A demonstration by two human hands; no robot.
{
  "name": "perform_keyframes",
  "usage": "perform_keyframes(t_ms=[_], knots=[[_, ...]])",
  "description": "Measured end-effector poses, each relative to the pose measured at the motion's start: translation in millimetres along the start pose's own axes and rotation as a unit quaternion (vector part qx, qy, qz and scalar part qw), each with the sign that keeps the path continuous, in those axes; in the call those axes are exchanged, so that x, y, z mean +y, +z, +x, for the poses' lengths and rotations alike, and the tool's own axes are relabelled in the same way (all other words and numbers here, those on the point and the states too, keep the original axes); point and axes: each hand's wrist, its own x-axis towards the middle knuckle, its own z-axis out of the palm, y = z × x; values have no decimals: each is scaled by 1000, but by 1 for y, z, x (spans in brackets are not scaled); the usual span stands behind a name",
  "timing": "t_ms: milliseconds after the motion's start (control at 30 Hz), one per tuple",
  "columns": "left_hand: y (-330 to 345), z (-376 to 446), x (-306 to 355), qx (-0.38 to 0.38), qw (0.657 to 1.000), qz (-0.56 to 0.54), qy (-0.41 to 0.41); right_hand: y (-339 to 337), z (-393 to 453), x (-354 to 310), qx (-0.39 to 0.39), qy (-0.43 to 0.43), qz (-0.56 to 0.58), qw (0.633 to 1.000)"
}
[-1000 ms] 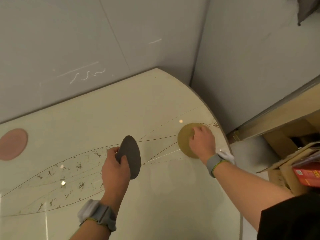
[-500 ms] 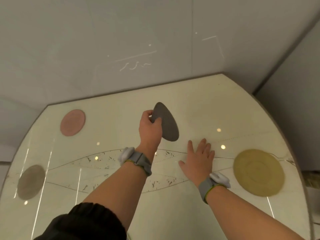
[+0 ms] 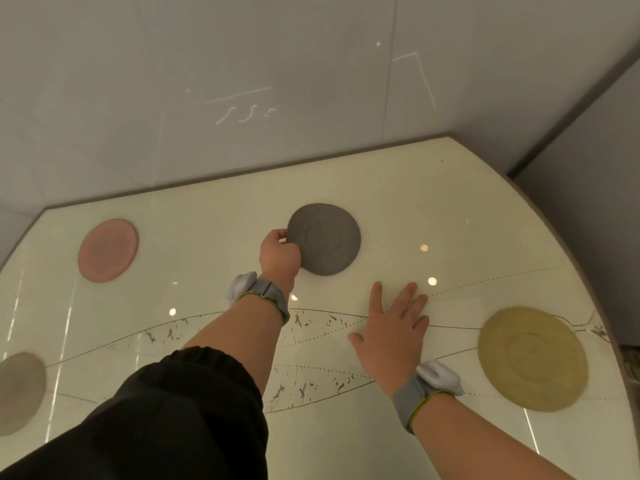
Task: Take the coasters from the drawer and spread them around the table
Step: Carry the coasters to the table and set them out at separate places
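A dark grey round coaster (image 3: 327,239) lies almost flat at the far middle of the cream table (image 3: 433,202). My left hand (image 3: 278,254) grips its left edge between thumb and fingers. My right hand (image 3: 393,327) rests flat on the table, fingers spread, holding nothing, between the grey coaster and a yellow coaster (image 3: 531,358) at the right. A pink coaster (image 3: 108,250) lies at the far left, and a grey-beige coaster (image 3: 19,393) at the near left edge. No drawer is in view.
The table has a curved right edge (image 3: 571,258) and stands against a pale grey wall (image 3: 242,81). A darker wall (image 3: 588,174) rises at the right. Ceiling lights reflect off the glossy top.
My left hand has carried the dark grey coaster farther out and tipped it from upright down onto the table. My right hand left the yellow coaster and now lies flat mid-table.
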Motion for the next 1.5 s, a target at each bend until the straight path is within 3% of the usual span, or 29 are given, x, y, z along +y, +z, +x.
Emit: perform_keyframes(t_ms=[333, 600, 933, 1233, 1500], knots=[[2, 14, 20, -24, 999, -2, 29, -6, 4, -7, -20, 10, -8, 1000], [-67, -48, -21, -17, 996, 50, 74, -15, 5, -10, -48, 22, -36, 998], [-204, -161, -142, 12, 983, 131, 129, -13, -46, -6, -53, 26, -80, 995], [-304, -223, -296, 10, 962, 257, 97, 108, -215, -46, -20, -47, -108, 993], [-354, -255, -396, -4, 961, 273, 49, 175, -299, -108, 24, -147, -53, 987]])
